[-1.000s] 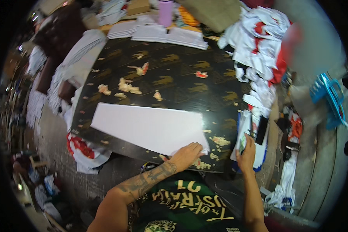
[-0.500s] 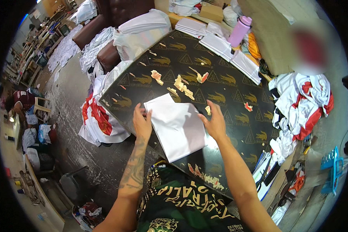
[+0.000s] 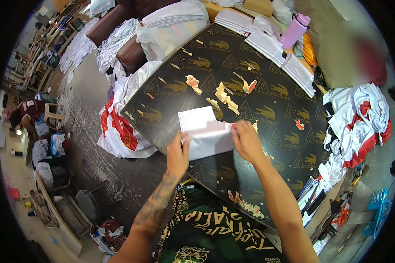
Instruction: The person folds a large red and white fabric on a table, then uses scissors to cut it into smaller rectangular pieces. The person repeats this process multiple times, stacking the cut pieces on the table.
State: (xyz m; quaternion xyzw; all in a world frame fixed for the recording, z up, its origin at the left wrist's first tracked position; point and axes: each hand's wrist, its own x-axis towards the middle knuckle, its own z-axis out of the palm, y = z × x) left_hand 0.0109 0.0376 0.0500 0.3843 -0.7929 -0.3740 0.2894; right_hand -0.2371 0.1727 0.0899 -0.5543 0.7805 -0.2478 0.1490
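A folded white cloth lies on the dark table top in front of me, its near part turned over towards the far side. A flat square of it still shows beyond the fold. My left hand is closed at the cloth's left edge, thumb and fingers together. At the right end of the fold, my right hand pinches the corner, where a small bit of red shows by the fingertips.
Torn yellowish scraps are stuck about the table. Flat white folded pieces line its far right edge beside a pink bottle. White and red cloth hangs at the left and is heaped at the right. A person sits far left.
The cloth's near part has been folded over away from me, making it shorter. Both hands have gone from loosely spread beside it to gripping its two ends. The view has shifted slightly.
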